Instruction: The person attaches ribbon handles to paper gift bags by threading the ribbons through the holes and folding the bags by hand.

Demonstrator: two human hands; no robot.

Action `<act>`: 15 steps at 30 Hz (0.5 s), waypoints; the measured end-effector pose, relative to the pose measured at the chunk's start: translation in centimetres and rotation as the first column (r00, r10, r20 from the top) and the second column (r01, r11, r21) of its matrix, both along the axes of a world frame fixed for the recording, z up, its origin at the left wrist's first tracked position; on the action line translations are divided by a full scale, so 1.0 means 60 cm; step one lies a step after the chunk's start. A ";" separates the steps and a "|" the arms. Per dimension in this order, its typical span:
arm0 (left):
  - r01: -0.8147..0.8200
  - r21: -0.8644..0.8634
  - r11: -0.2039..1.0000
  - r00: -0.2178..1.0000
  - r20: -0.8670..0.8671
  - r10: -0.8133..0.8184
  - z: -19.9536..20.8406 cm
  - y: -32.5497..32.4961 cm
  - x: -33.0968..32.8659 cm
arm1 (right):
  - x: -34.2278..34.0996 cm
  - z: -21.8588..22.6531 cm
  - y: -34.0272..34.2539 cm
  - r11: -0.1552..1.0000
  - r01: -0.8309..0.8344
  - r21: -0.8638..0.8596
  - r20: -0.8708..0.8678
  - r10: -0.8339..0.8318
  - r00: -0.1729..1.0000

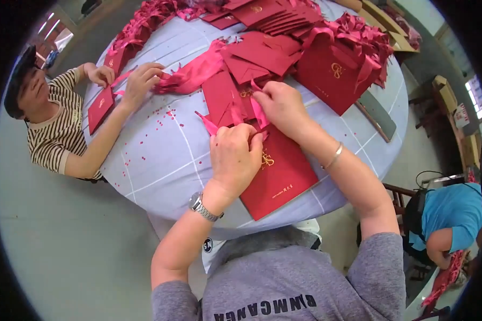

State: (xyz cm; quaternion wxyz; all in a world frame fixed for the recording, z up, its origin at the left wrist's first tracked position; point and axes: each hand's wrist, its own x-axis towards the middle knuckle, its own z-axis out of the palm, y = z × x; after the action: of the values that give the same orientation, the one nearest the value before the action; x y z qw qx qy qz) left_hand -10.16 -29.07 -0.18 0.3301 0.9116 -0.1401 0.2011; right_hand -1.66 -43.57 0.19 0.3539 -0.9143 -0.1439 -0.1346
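Note:
A dark red paper bag [278, 176] with gold markings lies flat near the table's front edge. My left hand [234, 156] is closed at the bag's top edge, its fingers pinching the pink ribbon, with a loose ribbon end [208, 125] sticking out beside it. Just above and to the right, my right hand [281, 107] pinches another length of pink ribbon [258, 111] pulled up from the same bag. My fingers partly hide where the ribbon meets the bag. Beyond my hands, another red bag [215, 100] lies flat.
More red bags [268, 53] are heaped behind, and a large bag [332, 72] with bunched ribbons lies at the right. A grey strip [379, 115] rests by the table's right edge. Red scraps dot the white-lined cloth [160, 160]. A co-worker [59, 123] handles a small red bag at left.

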 end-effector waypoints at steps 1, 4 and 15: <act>-0.002 -0.002 1.000 1.000 0.017 0.002 0.004 0.002 -0.003 | -0.007 0.011 -0.010 1.000 -0.002 -0.002 0.017 0.002 1.000; -0.013 -0.084 0.996 1.000 0.015 0.014 0.025 0.011 -0.012 | -0.059 0.056 -0.048 0.994 0.092 0.061 0.205 -0.103 0.973; 0.070 -0.021 0.997 0.792 0.609 -0.043 0.154 0.029 -0.054 | -0.193 0.137 -0.112 0.764 -0.084 0.640 -0.092 0.185 0.979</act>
State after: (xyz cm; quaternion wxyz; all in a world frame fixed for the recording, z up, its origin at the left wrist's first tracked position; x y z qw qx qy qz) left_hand -13.43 -27.32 9.03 0.2929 0.7867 -0.2615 0.4764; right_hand -13.22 -50.31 8.41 0.6589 -0.7367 -0.1286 -0.0806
